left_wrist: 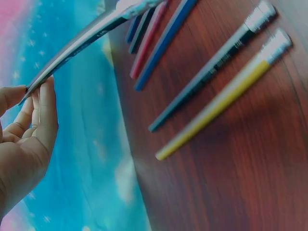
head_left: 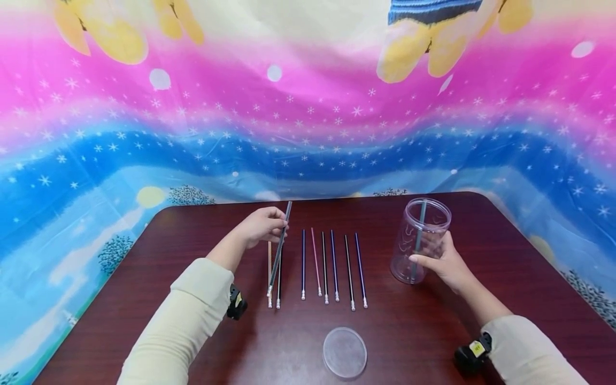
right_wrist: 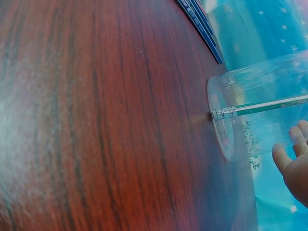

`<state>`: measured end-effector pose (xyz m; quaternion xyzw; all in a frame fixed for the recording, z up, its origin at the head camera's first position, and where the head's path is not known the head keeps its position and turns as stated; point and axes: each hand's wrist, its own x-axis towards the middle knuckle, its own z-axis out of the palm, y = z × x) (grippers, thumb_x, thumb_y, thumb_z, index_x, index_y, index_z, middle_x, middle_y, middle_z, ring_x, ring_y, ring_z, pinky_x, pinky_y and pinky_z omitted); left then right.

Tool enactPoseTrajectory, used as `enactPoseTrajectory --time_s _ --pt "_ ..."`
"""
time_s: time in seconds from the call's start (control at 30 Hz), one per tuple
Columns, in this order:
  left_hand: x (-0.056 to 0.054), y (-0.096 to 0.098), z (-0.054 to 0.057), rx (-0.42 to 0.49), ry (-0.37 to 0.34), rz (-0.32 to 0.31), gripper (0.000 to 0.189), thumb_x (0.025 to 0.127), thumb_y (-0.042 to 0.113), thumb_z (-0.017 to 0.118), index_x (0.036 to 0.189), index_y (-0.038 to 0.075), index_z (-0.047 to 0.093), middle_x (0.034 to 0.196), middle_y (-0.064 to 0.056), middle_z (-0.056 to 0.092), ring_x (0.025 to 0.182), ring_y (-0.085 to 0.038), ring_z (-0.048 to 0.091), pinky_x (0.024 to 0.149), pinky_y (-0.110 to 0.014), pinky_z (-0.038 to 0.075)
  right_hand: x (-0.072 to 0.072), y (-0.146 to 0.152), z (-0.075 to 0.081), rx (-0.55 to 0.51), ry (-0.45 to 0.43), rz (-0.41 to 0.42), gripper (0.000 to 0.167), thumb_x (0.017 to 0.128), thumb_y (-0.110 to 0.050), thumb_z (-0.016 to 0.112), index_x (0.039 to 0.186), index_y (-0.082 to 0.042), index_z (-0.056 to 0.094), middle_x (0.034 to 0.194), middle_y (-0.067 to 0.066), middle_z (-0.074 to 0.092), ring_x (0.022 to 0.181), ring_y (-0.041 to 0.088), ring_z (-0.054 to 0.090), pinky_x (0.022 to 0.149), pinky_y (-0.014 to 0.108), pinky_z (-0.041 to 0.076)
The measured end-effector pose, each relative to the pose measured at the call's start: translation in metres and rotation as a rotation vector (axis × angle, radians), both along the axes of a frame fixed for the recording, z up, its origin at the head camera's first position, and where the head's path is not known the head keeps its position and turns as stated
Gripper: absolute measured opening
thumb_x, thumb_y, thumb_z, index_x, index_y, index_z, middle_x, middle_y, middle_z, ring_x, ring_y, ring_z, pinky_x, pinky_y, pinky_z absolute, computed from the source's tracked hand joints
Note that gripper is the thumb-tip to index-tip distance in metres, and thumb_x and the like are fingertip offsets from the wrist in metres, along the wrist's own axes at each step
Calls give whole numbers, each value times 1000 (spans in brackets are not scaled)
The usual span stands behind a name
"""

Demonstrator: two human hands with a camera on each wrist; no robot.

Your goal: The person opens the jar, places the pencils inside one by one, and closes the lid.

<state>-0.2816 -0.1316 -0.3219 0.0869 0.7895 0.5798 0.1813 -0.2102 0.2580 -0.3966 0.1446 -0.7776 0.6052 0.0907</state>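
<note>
L hand (head_left: 264, 225) pinching dark pencil (head_left: 279, 249) above other pencils (head_left: 334, 264) on table (head_left: 409, 331), R hand (head_left: 446, 264) gripping clear jar (head_left: 403, 251) w/ green pencil (head_left: 419, 235) inside, round lid (head_left: 344, 353) btwn arms

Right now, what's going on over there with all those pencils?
A person is handling pencils and a jar. The left fingers pinch a dark pencil near its plain end, with its eraser end pointing down. The right fingers hold the clear jar, which has one green pencil inside. More pencils lie side by side on the dark table, and a clear round lid lies nearer the person.
</note>
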Motion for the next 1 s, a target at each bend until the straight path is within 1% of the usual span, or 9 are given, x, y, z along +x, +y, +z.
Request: enactPoseTrajectory --time_s 0.13,0.2,0.23,0.33,0.43,0.63,0.7,0.9,1.0 --pt "1 12 6 28 7 -38 15 88 4 46 100 -6 45 89 -13 55 73 -19 59 64 -33 50 0 0 -1 -6 1 -2 63 77 4 60 120 -20 20 119 13 40 94 7 51 73 16 43" --pt "2 19 9 42 8 -59 16 88 4 46 100 -6 45 92 -15 55 73 -19 59 64 -33 50 0 0 -1 -9 3 -2 63 77 5 60 120 -20 21 121 19 38 95 6 51 73 15 42" --pt "2 22 11 48 12 -67 15 88 4 46 100 -5 45 93 -16 55 74 -19 59 65 -33 50 0 0 -1 -10 3 -2 63 77 5 60 120 -20 21 121 19 38 95 6 51 73 15 42" --pt "4 31 17 59 21 -91 15 88 4 46 100 -4 45 98 -19 53 77 -22 59 66 -34 49 0 1 -1 -8 3 0 63 77 4 60 120 -20 21 118 10 41 95 6 51 73 15 42" --pt "4 41 24 69 35 -106 14 88 5 47 99 -3 46 97 -18 53 78 -23 59 67 -35 49 0 1 -1 -4 3 -1 63 77 3 60 120 -20 21 117 4 41 95 6 51 73 15 42" --pt "3 61 40 103 53 -118 15 87 5 48 99 -5 46 93 -15 55 77 -22 58 67 -36 49 0 0 -1 3 -3 -5 63 77 4 60 120 -20 20 118 5 40 96 1 48 76 13 40" --pt "2 67 45 114 58 -122 17 87 5 48 101 -5 47 93 -15 55 79 -23 58 67 -35 49 0 -1 -1 6 -9 -3 64 77 3 59 121 -19 19 118 5 39 97 2 48 76 13 40" --pt "1 84 61 142 83 -165 23 88 5 48 106 -7 45 95 -16 55 81 -25 58 68 -35 49 0 -1 0 6 -11 0 63 77 4 59 120 -20 19 120 13 39 96 4 50 73 15 42" --pt "1 91 69 152 96 -173 22 88 6 49 105 -6 45 97 -17 54 82 -25 58 68 -34 49 0 -1 0 -2 -6 5 63 77 5 59 119 -20 20 118 7 40 95 2 49 73 15 42"
